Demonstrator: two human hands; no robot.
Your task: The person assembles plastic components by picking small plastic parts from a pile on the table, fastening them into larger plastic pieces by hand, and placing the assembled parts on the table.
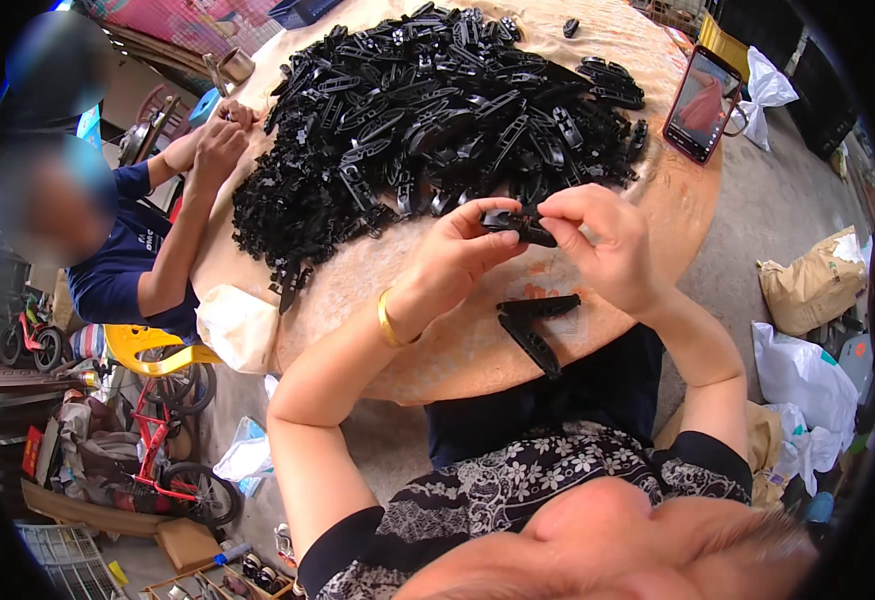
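Observation:
My left hand (pixel 457 255), with a gold bangle at its wrist, grips a black plastic part (pixel 519 226) above the near side of the round table. At the part's right end the fingers of my right hand (pixel 602 245) are pinched together, touching it; whether a smaller piece is between them I cannot make out. Two long black plastic pieces (pixel 532 340) lie below my hands near the table's front edge, meeting at an angle. Beyond my hands rises a large heap of black plastic parts (pixel 437 110), long slotted ones mixed with smaller bits at its left.
A phone (pixel 702 105) stands propped at the table's (pixel 687 200) right edge. At the left, a co-worker (pixel 157 220) in a dark blue shirt works with both hands by the heap. A pale bag (pixel 237 328) hangs at the table's left edge, near a yellow chair (pixel 147 350).

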